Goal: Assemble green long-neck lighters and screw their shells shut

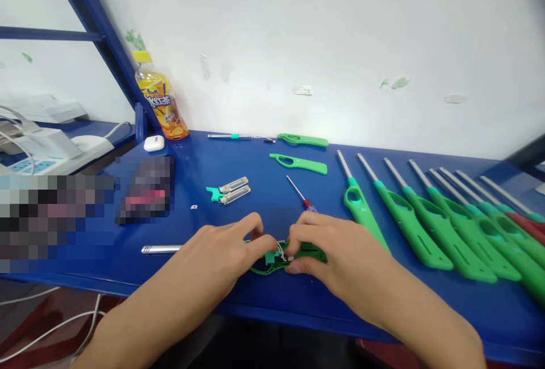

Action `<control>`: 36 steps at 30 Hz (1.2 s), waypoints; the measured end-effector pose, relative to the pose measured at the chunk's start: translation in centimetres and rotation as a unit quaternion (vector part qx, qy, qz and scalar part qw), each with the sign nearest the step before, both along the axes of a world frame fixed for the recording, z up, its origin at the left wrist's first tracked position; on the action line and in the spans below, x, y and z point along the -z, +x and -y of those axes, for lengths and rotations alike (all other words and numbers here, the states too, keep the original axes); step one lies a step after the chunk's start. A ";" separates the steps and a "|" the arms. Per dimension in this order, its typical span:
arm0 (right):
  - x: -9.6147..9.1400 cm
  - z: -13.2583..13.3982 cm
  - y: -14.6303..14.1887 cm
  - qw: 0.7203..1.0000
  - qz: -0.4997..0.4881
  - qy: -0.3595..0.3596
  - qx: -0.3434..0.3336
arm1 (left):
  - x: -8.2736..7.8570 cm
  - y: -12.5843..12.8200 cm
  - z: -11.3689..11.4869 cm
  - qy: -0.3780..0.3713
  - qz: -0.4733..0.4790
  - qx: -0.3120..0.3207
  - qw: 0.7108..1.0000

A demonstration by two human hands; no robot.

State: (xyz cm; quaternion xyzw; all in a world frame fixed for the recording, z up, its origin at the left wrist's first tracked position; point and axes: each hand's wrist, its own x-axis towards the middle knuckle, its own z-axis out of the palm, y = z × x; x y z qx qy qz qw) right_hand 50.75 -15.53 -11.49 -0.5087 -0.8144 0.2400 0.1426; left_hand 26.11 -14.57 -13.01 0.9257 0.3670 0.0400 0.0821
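I took the red-handled screwdriver (303,195) as my marker on the blue counter (426,301). Just on my side of it, both hands were closed on one green lighter body (313,254) lying flat near the counter's front edge.

The left hand (230,241) had thumb and forefinger pinched nearly shut at the body's left end, beside a teal trigger piece (271,258). The right hand (332,244) was curled over the body's other end. Its thumb was underneath and its fingertips pressed at a thin white wire (281,252) that looped out of the middle. Whether the wire itself was gripped, I could not tell.

I judged the step to be seating the small inner parts in the open shell, with the wire not yet tucked away. Any next move called for a fine pinch, with one hand pinning the shell so the trigger piece could not spring loose.

A bare metal tube (162,249) lay left of the screwdriver, also towards me. Two small metal valve pieces (230,190) with a teal tip lay left of it and apart. Beyond it were two empty green shell halves (300,163) and a thin rod (238,137). Farther back on the left an orange drink bottle (160,99) stood against the wall. To the screwdriver's right, a row of finished green lighters (409,227) lay side by side, nozzles pointing away from me.
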 end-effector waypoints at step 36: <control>0.1 0.7 1.2 0.993 0.039 0.095 -0.055 | -0.5 0.4 0.2 0.032 0.027 0.008 0.999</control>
